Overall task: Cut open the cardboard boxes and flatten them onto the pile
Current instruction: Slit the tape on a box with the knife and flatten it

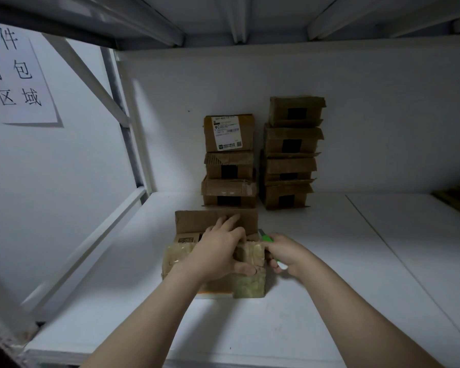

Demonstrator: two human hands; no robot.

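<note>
A small taped cardboard box sits on the white shelf in front of me, its far flap standing up. My left hand lies across the top of the box, fingers reaching over the open flap and thumb on the near side. My right hand grips a green utility knife at the box's right edge, blade pointing away from me. Two stacks of taped cardboard boxes stand against the back wall: a left stack of three and a taller right stack.
The white shelf surface extends to the right, with a seam running diagonally. Flat brown cardboard shows at the far right edge. A metal rack frame and a paper sign are on the left; a shelf underside is overhead.
</note>
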